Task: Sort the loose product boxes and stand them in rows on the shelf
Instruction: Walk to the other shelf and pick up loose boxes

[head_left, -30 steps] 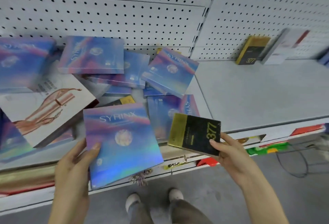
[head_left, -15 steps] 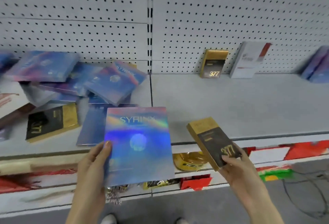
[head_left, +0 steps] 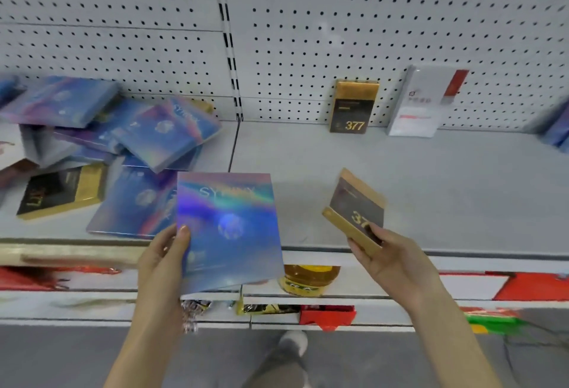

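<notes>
At the far left of the shelf [head_left: 431, 190] the loose heap [head_left: 129, 135] is plainly unsorted. Its holographic blue boxes lie flat and overlap at odd angles, a flat black-and-gold box [head_left: 61, 193] rests at its front, and a white box [head_left: 34, 147] sits half buried (blur hides how many there are in all).

Just right of the heap, the left hand [head_left: 163, 258] holds a holographic box [head_left: 228, 230] upright in the air over the shelf's front edge. Its fingers [head_left: 183, 233] are curled round the box's left edge, thumb on the face. Next, the right hand [head_left: 391, 261] pinches a small 377 box [head_left: 357, 212] by its lower end, fingers closed on it, and the box is tilted above the bare bay.

At the back of that bay, against the pegboard [head_left: 400, 18], the rows are barely begun. A standing 377 box [head_left: 353, 107] has a standing white box [head_left: 421, 104] beside it, and something blue [head_left: 557, 132] leans at the right edge.

I judge the task to be early. Each kind seems to have only a starter in place, the two boxes in hand are not yet set down, and most of the heap remains to be sorted.
</notes>
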A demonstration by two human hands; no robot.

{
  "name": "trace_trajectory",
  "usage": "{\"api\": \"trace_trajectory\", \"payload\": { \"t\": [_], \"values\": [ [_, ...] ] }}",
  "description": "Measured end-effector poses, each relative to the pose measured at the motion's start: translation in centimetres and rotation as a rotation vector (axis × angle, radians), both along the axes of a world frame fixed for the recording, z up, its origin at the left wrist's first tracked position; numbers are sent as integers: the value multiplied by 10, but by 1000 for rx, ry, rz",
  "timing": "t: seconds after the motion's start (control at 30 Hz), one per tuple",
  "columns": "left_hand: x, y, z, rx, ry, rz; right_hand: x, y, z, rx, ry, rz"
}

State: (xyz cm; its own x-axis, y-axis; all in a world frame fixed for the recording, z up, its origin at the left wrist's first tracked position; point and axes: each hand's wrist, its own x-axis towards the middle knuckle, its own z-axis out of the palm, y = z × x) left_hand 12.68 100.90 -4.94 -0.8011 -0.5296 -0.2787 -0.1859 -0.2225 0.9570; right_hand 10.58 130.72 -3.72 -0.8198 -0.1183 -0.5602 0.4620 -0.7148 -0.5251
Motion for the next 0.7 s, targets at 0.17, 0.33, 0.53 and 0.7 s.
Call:
{"api": "trace_trajectory", "payload": {
  "t": [0.17, 0.33, 0.53, 0.7],
  "values": [
    [-37, 7, -16, -84, 15, 15, -51, -7, -5, 109, -57, 19],
    [-80, 5, -31, -145, 27, 28, -119, -13, -4, 354, 72, 179],
    [-113, 0, -51, -218, 1, -30, -224, -42, -22, 617, 271, 190],
    [-121, -3, -65, -273, -57, -33, -282, -69, -38, 843, 423, 255]
  ]
}}
